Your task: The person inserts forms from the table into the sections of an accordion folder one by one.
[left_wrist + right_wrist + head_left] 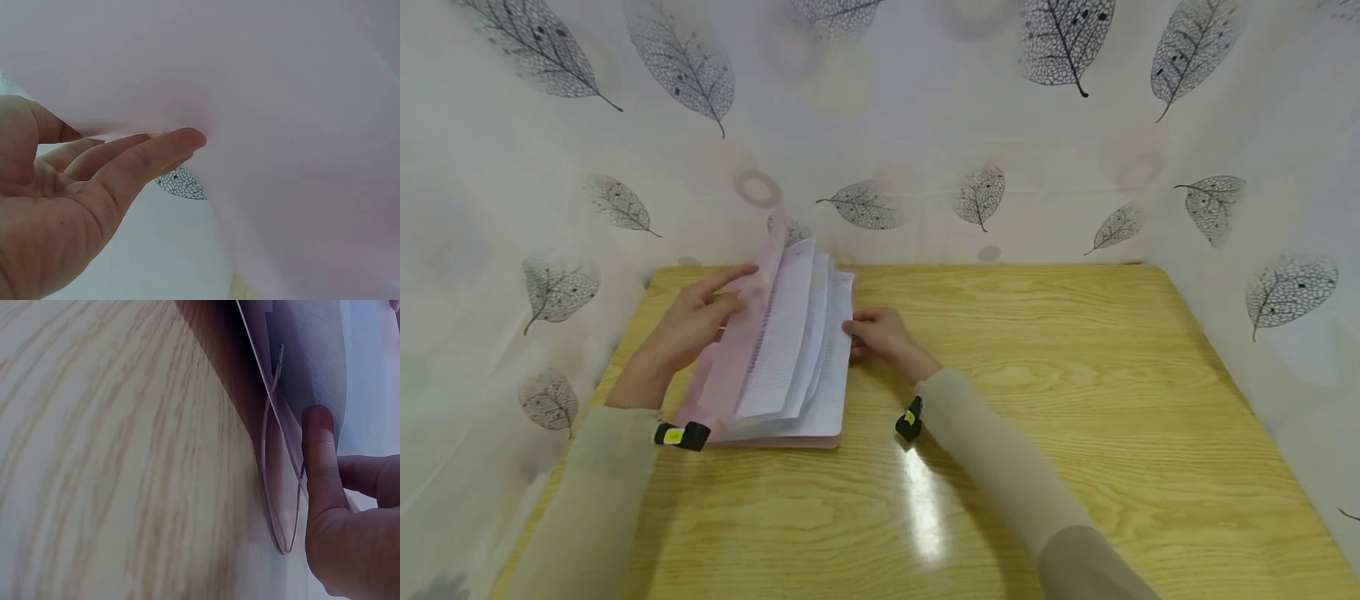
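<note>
A spiral-bound notebook (831,375) with a pink translucent cover (733,358) lies at the left of the table, its cover and several pages raised and fanned. On the cover's outer side is my left hand (692,321), its fingers fairly straight and touching the pink sheet. The left wrist view shows those fingertips (190,139) against the cover (300,125). At the notebook's right edge, my right hand (883,337) pinches the white pages. Up close, the right hand (356,537) has one fingertip on a page (312,356); a thin elastic loop (264,462) hangs beside it.
The wood-grain table (1037,375) extends to the right of the notebook. A pale cloth with leaf prints (917,125) hangs behind the table and along both sides. Each wrist wears a small black device, on the left (688,436) and right (909,423).
</note>
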`<state>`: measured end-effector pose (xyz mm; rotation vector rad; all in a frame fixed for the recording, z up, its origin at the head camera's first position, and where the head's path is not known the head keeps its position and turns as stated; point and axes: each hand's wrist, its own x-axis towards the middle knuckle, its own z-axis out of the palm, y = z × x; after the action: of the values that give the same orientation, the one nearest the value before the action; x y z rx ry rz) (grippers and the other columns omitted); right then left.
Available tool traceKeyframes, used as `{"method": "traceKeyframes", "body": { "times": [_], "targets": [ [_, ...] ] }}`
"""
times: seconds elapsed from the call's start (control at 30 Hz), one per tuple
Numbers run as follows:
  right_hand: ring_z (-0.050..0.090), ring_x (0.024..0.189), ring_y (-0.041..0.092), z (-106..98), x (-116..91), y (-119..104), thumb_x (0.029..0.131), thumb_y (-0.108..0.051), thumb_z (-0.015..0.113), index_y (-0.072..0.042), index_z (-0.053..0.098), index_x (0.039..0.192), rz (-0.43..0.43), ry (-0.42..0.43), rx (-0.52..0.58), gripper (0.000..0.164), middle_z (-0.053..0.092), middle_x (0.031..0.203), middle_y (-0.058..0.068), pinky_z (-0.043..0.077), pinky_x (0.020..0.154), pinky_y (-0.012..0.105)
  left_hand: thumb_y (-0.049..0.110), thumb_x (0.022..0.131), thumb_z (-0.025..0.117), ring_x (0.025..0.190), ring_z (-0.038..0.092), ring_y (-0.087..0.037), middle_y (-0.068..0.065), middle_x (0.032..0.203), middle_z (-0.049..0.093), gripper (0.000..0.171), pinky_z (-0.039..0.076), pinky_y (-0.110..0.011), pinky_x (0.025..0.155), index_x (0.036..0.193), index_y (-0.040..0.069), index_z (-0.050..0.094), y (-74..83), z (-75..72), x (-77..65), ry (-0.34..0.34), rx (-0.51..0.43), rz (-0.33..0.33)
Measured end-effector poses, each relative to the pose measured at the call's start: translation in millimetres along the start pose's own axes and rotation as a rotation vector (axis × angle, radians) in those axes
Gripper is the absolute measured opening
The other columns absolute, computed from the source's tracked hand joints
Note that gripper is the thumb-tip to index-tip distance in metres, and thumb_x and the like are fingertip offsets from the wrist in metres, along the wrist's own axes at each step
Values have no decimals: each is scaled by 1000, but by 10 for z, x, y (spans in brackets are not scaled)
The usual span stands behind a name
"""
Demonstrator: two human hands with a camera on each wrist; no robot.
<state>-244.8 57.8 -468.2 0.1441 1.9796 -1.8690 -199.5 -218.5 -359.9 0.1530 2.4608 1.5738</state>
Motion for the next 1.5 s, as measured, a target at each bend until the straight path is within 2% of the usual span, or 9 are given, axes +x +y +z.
{"method": "traceKeyframes", "body": {
  "times": [0.27,0.43,0.57,0.83,1.0,1.23,1.4,1.5],
  "targets": [
    [65,57,10,113,5,-5,100,-3,63,16,64,124,-24,-2,30,30,70,80,10,59,57,23,14,109,46,68,41,-9,5,78,36,55,41,-23,61,163,23,42,6,1,-19,8,2,12],
    [64,57,8,143,5,-12,101,-3,61,14,65,125,-16,-9,34,30,68,75,5,57,55,22,15,110,45,69,41,-10,4,82,37,54,41,-23,62,163,23,41,-3,-6,-25,14,2,14],
    [65,57,8,110,25,6,102,-3,60,14,66,126,0,-29,60,31,66,71,3,57,55,22,14,110,45,67,40,-10,5,78,36,54,39,-24,61,163,22,41,-17,-19,-8,21,-2,21],
    [71,62,16,10,1,6,103,2,55,19,62,127,32,-77,191,31,71,75,10,64,64,33,15,110,46,68,40,-10,6,79,37,54,40,-24,61,163,22,41,-12,-39,-7,25,4,18],
    [72,63,18,15,-7,2,103,2,57,19,63,126,43,-86,164,28,73,80,15,64,67,35,14,110,46,67,40,-9,7,78,38,54,40,-23,61,163,21,42,-15,-43,-26,29,-14,21],
    [72,59,16,103,-1,0,104,0,58,16,63,130,51,-92,134,31,74,80,17,63,65,31,14,110,45,69,42,-8,5,86,40,55,42,-23,63,164,20,40,-27,-34,-36,21,-26,14],
    [71,58,15,148,15,7,104,0,56,16,64,130,47,-82,118,31,75,97,32,64,66,30,14,110,45,70,41,-8,2,88,39,54,42,-23,63,164,22,41,-7,-27,-37,23,-28,10],
    [71,59,15,164,21,15,105,1,55,16,64,129,47,-82,124,30,74,103,34,64,67,31,14,110,45,71,41,-8,0,95,39,55,42,-23,64,164,23,40,-8,-24,-30,17,-27,9]
  ]
}}
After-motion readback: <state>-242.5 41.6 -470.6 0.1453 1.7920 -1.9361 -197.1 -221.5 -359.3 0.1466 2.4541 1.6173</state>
